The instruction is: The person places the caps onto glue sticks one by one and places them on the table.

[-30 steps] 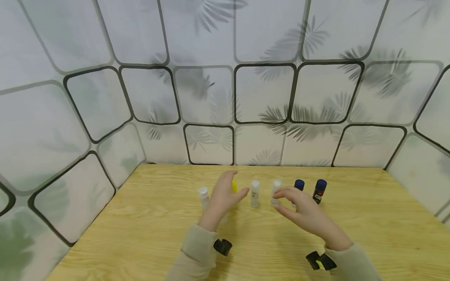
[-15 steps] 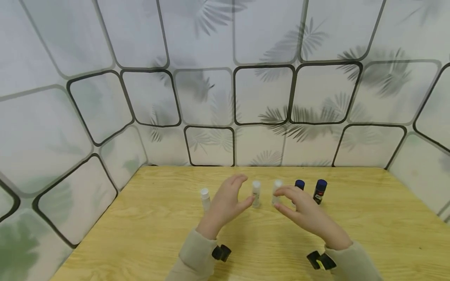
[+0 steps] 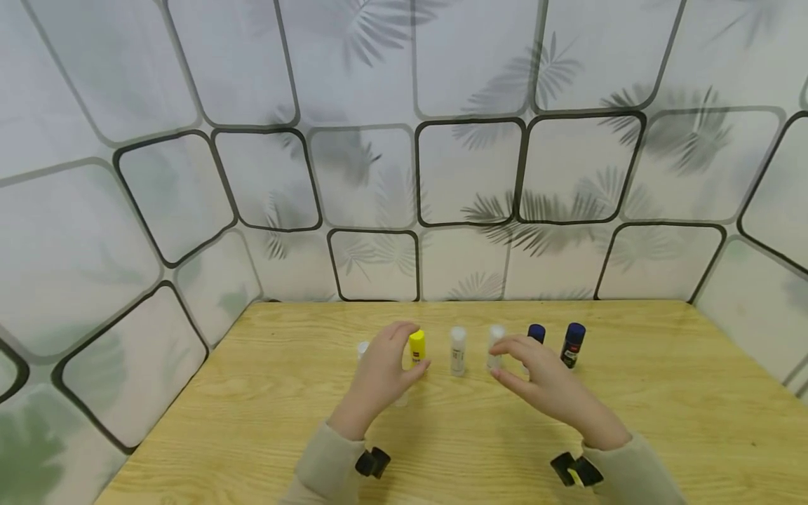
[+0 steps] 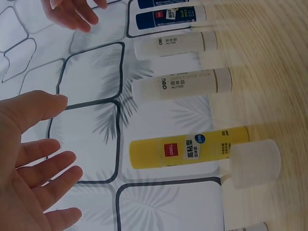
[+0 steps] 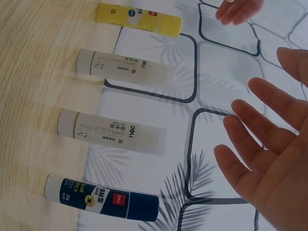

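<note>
My left hand hovers with loosely bent fingers just left of an upright yellow glue stick, holding nothing. In the left wrist view its fingers and thumb are spread apart from that yellow stick, and a frosted cap-like cylinder stands beside the stick's base. My right hand also holds nothing; its relaxed fingers overlap a white glue stick in the head view. In the right wrist view, a gap separates those fingers from the upright sticks, including a dark blue glue stick.
Another white glue stick stands between the hands. Two blue-capped sticks, one at the far right, complete the row's right side. A white-topped stick is mostly hidden behind my left hand. Patterned cloth walls the wooden table.
My left hand shifts rightward, covering the yellow glue stick, then moves back left and uncovers it. My right hand stays nearly still. The glue sticks keep their places.
</note>
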Demonstrator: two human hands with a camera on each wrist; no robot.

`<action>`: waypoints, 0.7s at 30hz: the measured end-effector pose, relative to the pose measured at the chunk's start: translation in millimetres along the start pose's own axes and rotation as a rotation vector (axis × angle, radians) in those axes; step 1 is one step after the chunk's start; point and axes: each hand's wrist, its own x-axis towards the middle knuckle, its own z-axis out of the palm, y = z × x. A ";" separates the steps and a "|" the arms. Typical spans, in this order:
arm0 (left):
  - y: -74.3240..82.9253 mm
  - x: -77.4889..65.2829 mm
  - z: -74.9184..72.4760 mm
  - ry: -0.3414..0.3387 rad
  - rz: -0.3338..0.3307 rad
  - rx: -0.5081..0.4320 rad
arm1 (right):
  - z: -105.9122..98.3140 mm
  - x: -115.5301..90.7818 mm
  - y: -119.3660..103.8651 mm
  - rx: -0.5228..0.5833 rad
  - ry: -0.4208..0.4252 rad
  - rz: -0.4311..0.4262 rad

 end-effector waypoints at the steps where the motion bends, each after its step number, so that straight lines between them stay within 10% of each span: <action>1: -2.5 -0.6 -0.3 0.002 -0.011 0.000 | -0.1 0.0 0.2 0.001 -0.005 0.006; 21: -55.3 -5.2 -14.2 -0.174 -0.511 -0.120 | -0.3 0.0 0.2 0.044 -0.048 0.046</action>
